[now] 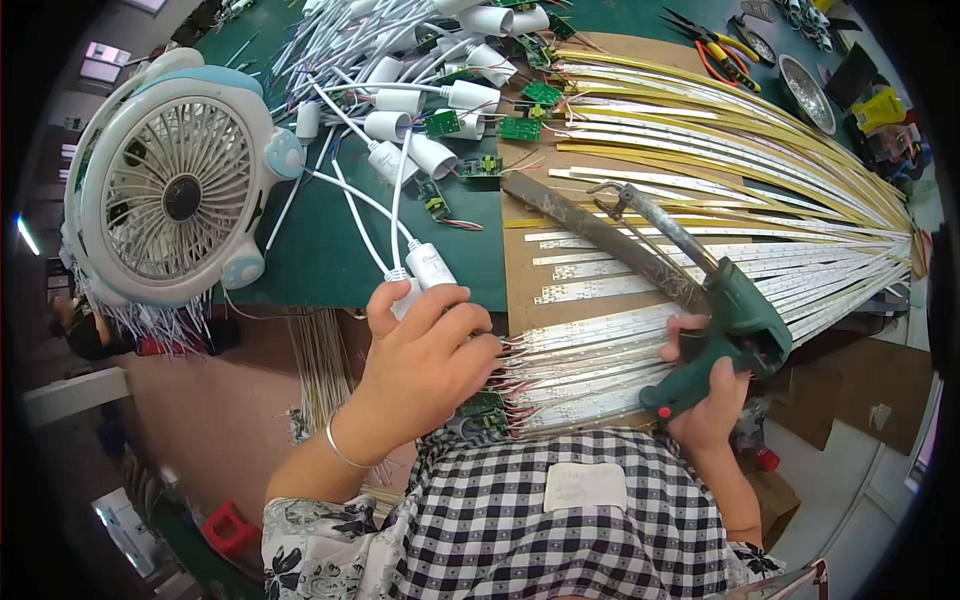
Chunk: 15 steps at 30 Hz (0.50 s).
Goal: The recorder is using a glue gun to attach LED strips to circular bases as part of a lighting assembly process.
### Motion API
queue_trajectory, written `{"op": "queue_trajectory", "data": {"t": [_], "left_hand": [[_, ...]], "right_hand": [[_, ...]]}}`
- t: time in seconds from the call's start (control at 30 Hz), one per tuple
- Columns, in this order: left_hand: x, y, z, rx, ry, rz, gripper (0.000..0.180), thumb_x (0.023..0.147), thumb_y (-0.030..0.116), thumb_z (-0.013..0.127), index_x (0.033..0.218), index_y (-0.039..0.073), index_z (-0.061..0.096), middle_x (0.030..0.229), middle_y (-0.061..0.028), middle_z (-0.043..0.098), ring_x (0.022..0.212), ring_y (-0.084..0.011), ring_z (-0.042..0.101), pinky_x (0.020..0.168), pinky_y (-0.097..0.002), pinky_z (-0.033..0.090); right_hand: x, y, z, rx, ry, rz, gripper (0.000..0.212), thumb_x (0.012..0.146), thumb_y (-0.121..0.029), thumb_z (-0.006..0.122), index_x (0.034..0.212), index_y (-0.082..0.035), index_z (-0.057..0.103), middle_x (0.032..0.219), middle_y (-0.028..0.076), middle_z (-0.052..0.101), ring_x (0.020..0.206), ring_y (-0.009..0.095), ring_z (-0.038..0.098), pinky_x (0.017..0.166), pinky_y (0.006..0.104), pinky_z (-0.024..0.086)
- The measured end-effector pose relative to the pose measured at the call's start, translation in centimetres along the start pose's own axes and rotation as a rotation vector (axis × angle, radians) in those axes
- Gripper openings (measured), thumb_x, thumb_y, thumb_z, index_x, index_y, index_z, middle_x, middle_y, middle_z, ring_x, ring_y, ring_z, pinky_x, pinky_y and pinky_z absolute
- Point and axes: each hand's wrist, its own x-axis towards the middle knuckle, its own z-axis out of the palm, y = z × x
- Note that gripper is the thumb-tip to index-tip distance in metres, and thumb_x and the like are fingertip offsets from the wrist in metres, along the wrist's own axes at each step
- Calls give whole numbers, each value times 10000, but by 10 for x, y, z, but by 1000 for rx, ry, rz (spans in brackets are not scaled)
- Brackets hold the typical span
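The fingertips of my left hand (425,355) close round a white plastic tube cap with a cord (402,300), at the near edge of the green table. A second white cap (430,265) lies against it, its cord leading back to the pile. On the right, my right hand (705,405) grips the dark green handle of a soldering gun (745,310). Its metal barrel points up and left over the light strips. Below it, a row of white LED strips (600,355) with red and white wires lies close to my body; small green circuit boards (485,410) sit at their left ends.
A white and blue fan (180,200) stands at the left. White caps and cords (385,70) heap at the back, with green boards (520,128) beside them. A long dark metal bar (605,235) crosses the strips. Pliers (715,45) and a metal bowl (806,95) lie far right.
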Motion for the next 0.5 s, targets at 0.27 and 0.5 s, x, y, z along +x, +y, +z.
{"op": "queue_trajectory", "data": {"t": [0.27,0.5], "left_hand": [[7,-3,4,122,69,2,114,708,222,763,775,192,675,1041,48,638,1120,-214,554,1035,-513,219],[14,-9,7,66,27,23,124,706,228,771,761,187,668,1057,49,638,1155,-219,540,1050,-528,210]], "right_hand": [[0,2,4,19,19,-20,554,957,-284,532,1379,43,383,1163,235,604,867,239,655,787,352,552],[1,1,4,24,46,-26,556,960,-285,539,1381,44,384,1161,231,608,872,239,657,792,349,561]]}}
